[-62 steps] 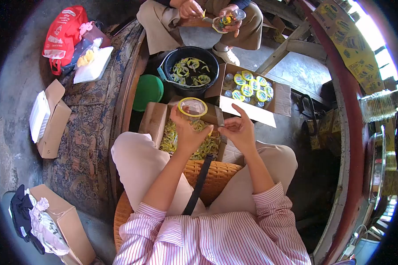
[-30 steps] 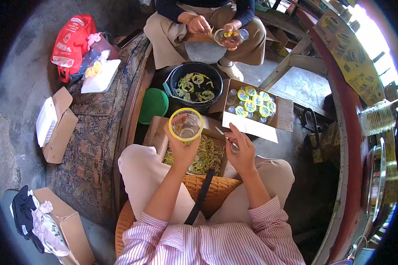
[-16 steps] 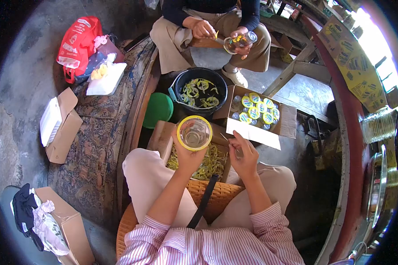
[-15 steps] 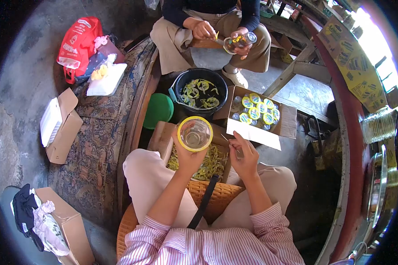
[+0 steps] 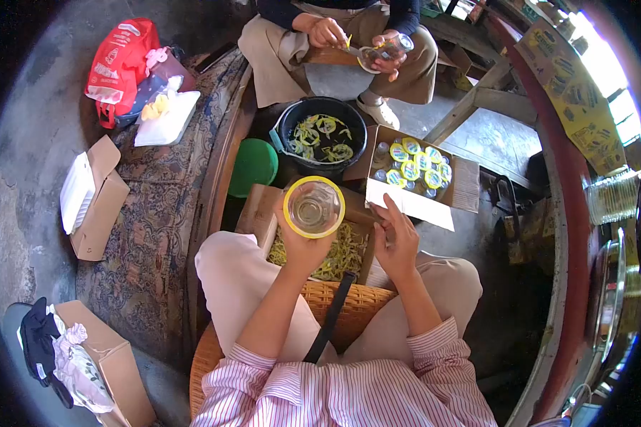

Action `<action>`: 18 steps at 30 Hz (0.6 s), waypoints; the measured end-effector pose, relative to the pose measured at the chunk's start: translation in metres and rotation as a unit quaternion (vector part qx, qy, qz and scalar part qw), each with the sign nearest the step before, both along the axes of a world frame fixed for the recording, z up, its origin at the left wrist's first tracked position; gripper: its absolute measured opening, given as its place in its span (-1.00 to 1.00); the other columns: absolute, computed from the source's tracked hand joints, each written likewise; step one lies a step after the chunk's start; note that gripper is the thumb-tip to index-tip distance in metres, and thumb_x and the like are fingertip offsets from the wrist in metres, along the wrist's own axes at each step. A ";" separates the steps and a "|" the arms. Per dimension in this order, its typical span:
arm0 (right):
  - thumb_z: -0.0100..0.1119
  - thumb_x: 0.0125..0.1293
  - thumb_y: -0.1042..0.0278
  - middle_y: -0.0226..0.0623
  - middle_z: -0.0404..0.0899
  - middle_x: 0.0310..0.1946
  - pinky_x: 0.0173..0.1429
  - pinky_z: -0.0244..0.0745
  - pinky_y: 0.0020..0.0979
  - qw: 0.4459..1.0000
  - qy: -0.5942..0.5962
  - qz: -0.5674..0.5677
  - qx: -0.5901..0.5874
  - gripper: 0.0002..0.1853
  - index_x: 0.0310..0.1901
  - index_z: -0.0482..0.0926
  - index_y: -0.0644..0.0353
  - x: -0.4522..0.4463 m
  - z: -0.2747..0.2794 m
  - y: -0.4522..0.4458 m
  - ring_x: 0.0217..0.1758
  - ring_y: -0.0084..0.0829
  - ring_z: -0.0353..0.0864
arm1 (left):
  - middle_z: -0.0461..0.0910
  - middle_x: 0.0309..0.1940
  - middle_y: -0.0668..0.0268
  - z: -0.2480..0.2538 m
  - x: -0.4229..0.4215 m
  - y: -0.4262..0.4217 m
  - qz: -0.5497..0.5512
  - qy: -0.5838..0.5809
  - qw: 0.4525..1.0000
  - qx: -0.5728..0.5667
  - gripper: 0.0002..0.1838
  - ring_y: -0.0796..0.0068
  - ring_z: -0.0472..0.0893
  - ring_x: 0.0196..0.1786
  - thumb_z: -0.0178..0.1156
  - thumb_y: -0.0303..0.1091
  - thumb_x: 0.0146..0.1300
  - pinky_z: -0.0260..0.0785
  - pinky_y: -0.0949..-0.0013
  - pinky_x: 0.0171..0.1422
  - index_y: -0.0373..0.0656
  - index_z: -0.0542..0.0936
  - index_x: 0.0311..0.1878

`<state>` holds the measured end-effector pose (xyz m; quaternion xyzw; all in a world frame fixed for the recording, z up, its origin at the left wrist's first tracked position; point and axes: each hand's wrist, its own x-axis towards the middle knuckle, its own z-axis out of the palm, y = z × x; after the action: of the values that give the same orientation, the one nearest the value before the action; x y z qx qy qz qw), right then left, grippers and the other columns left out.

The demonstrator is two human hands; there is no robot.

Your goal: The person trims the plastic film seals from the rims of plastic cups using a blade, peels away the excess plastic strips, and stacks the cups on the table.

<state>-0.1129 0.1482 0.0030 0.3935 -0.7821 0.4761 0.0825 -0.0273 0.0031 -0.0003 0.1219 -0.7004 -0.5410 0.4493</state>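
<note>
My left hand (image 5: 306, 245) is wrapped round a clear plastic cup (image 5: 312, 208) with a yellow rim, its round mouth turned up towards me. To its right, apart from the cup, my right hand (image 5: 397, 238) is raised with its fingers bent and thumb tip close to them. Whatever the right fingers pinch, perhaps something thin, cannot be made out. Below both hands, a cardboard box (image 5: 257, 213) between my knees holds a heap of yellow-green strips (image 5: 327, 260).
Opposite, a person's hands (image 5: 388, 65) hold another clear cup and a thin blade. Between us stand a black bucket (image 5: 283, 139) with yellow rings and scraps, a green basin (image 5: 253, 167), and a carton (image 5: 465, 183) of yellow-lidded cups. A wooden frame (image 5: 470, 107) rises to the right.
The cup in my left hand has turned slightly and sits a little higher. My right hand has lifted a little, and the thin item seen at its fingertips is now hard to see.
</note>
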 end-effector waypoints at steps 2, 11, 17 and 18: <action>0.04 -0.04 0.73 -0.17 0.57 -0.09 -0.34 0.43 -0.53 0.999 -0.033 0.017 -0.005 -0.30 0.24 0.21 0.23 0.001 0.004 0.000 -0.44 -0.45 0.48 | 0.28 0.04 0.09 0.006 0.002 0.000 0.005 -0.012 1.000 -0.010 -0.29 0.27 0.36 0.11 0.28 -0.55 -0.09 0.24 0.32 0.17 -0.24 0.08 0.11; 0.27 -0.14 0.75 -0.01 0.10 0.29 -0.25 0.41 -0.66 0.735 -0.564 0.289 -0.242 0.14 0.38 -0.31 0.01 -0.002 0.013 0.005 -0.34 -0.67 0.42 | 0.20 0.07 0.06 -0.005 -0.008 -0.007 0.035 -0.100 0.983 0.147 -0.13 0.29 0.29 0.14 0.38 -0.50 -0.17 0.20 0.29 0.18 -0.25 0.00 0.14; 0.28 -0.20 0.81 -0.04 0.10 0.30 -0.27 0.37 -0.67 0.681 -0.619 0.332 -0.207 0.24 0.37 -0.40 -0.12 -0.003 0.018 0.008 -0.39 -0.68 0.31 | 0.19 0.06 0.06 -0.015 -0.014 -0.006 0.005 -0.091 0.988 0.125 -0.06 0.32 0.30 0.12 0.43 -0.47 -0.21 0.17 0.32 0.19 -0.24 -0.05 0.15; 0.28 -0.20 0.81 -0.05 0.10 0.30 -0.27 0.37 -0.67 0.687 -0.611 0.344 -0.191 0.25 0.37 -0.41 -0.14 -0.005 0.013 0.010 -0.40 -0.67 0.30 | 0.19 0.05 0.06 -0.013 -0.015 -0.004 0.004 -0.090 0.991 0.103 -0.05 0.32 0.30 0.12 0.43 -0.47 -0.21 0.16 0.32 0.20 -0.24 -0.06 0.15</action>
<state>-0.1179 0.1579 0.0162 0.2325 -0.3618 0.7450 -0.5099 -0.0426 -0.0011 -0.0137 0.2187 -0.6777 -0.5955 0.3719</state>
